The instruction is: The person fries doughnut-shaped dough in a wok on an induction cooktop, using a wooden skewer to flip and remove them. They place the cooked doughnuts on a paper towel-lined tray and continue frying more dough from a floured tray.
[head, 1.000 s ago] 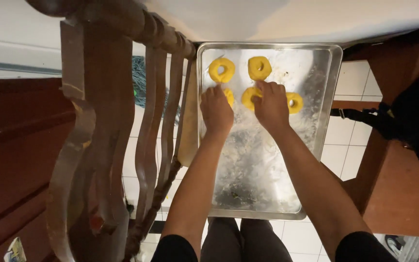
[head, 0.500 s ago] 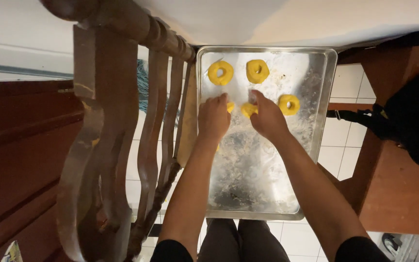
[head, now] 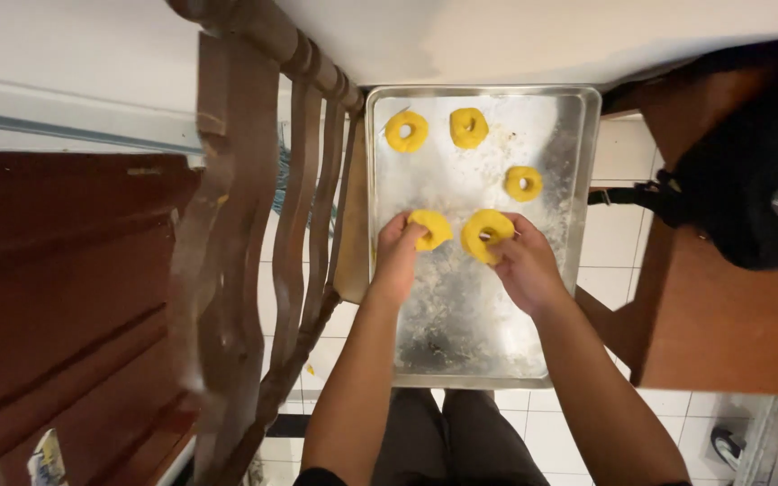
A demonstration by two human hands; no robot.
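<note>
Metal tray (head: 461, 342), frame centre, floured. Left hand (head: 398, 256) pinches yellow dough ring (head: 431, 229); right hand (head: 524, 265) pinches second ring (head: 486, 234), rings just beside each other. 3 more rings (head: 468, 128) in upper tray. Wooden chair (head: 254, 225) at left.

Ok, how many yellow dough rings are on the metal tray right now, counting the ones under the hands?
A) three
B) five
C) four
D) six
B: three dough rings lie free at the far end of the tray, the left hand has its fingers on a fourth ring, and the right hand has its fingers on a fifth ring.
</note>
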